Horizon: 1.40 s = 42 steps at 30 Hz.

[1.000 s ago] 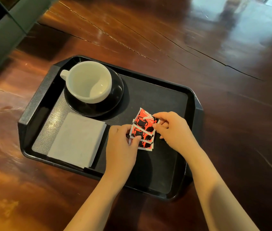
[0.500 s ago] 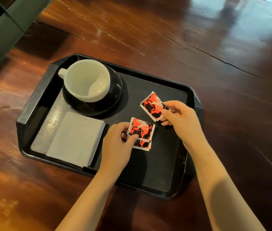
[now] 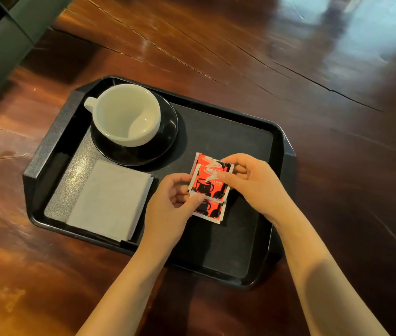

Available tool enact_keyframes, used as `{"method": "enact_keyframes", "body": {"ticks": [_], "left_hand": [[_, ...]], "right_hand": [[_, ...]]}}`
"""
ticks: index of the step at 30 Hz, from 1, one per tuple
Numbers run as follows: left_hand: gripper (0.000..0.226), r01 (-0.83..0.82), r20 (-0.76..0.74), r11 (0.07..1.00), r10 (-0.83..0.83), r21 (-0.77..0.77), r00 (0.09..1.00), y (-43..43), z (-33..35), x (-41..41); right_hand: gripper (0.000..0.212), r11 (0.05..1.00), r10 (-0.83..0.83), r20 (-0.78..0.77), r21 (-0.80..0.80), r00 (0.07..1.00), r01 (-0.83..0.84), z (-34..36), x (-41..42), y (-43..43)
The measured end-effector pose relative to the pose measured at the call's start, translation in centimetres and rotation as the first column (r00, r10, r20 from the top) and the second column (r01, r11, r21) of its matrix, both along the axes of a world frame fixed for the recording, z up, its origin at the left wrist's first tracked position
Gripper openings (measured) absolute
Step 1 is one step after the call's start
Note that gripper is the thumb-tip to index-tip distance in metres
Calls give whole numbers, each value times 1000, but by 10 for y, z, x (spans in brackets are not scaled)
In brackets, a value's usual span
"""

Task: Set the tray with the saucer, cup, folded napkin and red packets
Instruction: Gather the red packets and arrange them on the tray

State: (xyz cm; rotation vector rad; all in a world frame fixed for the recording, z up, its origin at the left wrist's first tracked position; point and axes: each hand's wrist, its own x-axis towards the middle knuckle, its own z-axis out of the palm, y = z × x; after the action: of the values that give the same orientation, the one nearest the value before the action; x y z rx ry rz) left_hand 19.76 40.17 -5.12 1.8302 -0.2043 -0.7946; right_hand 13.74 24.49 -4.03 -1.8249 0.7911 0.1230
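On the wooden tabletop the black tray is holding the saucer, cup and folded napkin, while the left hand and right hand are pinching the red packets, regathering the one pulled away a moment ago into an overlapped stack, nearly finishing the setting.

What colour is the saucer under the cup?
Black. The saucer shows best in the head view, under the white cup.

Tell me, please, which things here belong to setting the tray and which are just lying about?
Part of the job: black tray, black saucer, white cup, folded napkin, red packets, left hand, right hand.

Just there: wooden table, dark green unit at the far left.
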Motion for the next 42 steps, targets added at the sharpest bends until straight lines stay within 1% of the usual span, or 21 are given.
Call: {"method": "enact_keyframes", "body": {"ticks": [3, 6, 8, 10, 13, 15, 17, 20, 23, 25, 27, 30, 33, 36, 42], "left_hand": [[22, -46, -101, 995, 37, -85, 994, 5, 5, 0], [19, -102, -152, 988, 84, -115, 985, 8, 8, 1], [19, -115, -162, 985, 93, -131, 982, 6, 8, 0], [21, -124, -152, 984, 104, -127, 983, 2, 5, -2], [29, -134, -26, 991, 133, -25, 991, -4, -5, -3], [37, -98, 72, 993, 94, 58, 993, -7, -10, -2], [36, -46, 176, 993, 26, 113, 984, -10, -12, -1], [29, -12, 325, 984, -47, 177, 945, -16, -13, -4], [32, -8, 411, 964, -106, 267, 905, -22, -16, -11], [34, -5, 478, 937, -174, 350, 861, -24, -18, -18], [37, -21, 499, 923, -189, 385, 846, -26, -17, -23], [47, -7, 470, 936, -170, 351, 866, -28, -17, -21], [55, 62, 440, 935, -222, 349, 870, -27, -19, -16], [55, 96, 415, 936, -240, 338, 878, -25, -20, -13], [51, 111, 389, 957, -212, 267, 896, -29, -15, -13]], "right_hand": [[20, 994, -113, 36, -1, 993, 113, -2, -2, -2], [17, 985, -170, 51, -7, 984, 170, -2, -3, -3], [18, 992, -129, 31, 8, 991, 129, -2, -2, -2], [19, 998, -50, -5, 35, 999, 50, -2, -1, 1], [21, 999, 6, -28, 53, 1000, -5, -2, 0, 2], [22, 999, 4, -46, 35, 999, -2, -2, 1, 1], [25, 1000, -3, -61, -7, 998, 3, -3, 2, -1], [34, 990, 20, -72, -134, 997, -30, -6, 4, 2], [38, 961, 50, -96, -266, 994, -74, -11, 5, 5], [40, 920, 70, -127, -376, 989, -113, -16, 5, 4], [41, 900, 59, -138, -422, 989, -113, -21, 4, 2], [46, 902, 3, -105, -430, 994, -48, -27, 1, 5], [45, 898, -92, 5, -431, 996, 85, -28, -3, 14], [43, 899, -175, 79, -394, 981, 192, -28, -10, 28], [42, 896, -296, 131, -305, 946, 322, -32, -8, 45]]}}
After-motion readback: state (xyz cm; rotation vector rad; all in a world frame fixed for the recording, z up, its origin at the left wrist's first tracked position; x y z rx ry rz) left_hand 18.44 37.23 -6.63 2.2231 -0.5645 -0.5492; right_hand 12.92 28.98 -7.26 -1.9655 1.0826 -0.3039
